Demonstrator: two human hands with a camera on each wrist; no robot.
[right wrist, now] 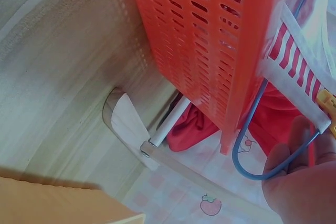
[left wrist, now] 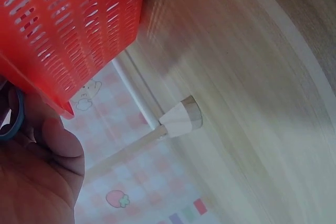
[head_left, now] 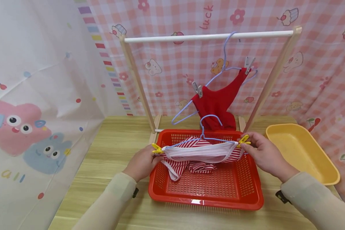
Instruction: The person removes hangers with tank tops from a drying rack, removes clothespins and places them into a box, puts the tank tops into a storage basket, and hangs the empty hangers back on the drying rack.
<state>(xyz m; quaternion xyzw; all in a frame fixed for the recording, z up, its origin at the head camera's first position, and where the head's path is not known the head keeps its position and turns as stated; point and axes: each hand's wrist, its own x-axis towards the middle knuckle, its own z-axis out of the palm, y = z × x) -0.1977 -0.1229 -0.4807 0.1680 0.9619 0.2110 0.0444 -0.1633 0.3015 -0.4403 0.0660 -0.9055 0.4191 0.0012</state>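
A blue hanger (head_left: 202,127) carries a red-and-white striped garment (head_left: 189,142) with a white band, over the red basket (head_left: 204,202). Yellow clothespins (head_left: 157,148) fix the band at both ends of the hanger. My left hand (head_left: 143,161) grips the hanger's left end; the curled fingers (left wrist: 63,137) surround its blue loop in the left wrist view. At the other end, my right hand (head_left: 265,153) pinches the right yellow clothespin (head_left: 243,140). In the right wrist view, the hanger's blue loop (right wrist: 247,169) lies against those fingers.
Behind the basket stands a rack with a white bar (head_left: 172,38). From it a second blue hanger (head_left: 225,48) holds a red garment (head_left: 218,102) by grey clothespins (head_left: 199,91). A yellow tray (head_left: 299,153) sits on the wooden table (head_left: 103,159) at the right.
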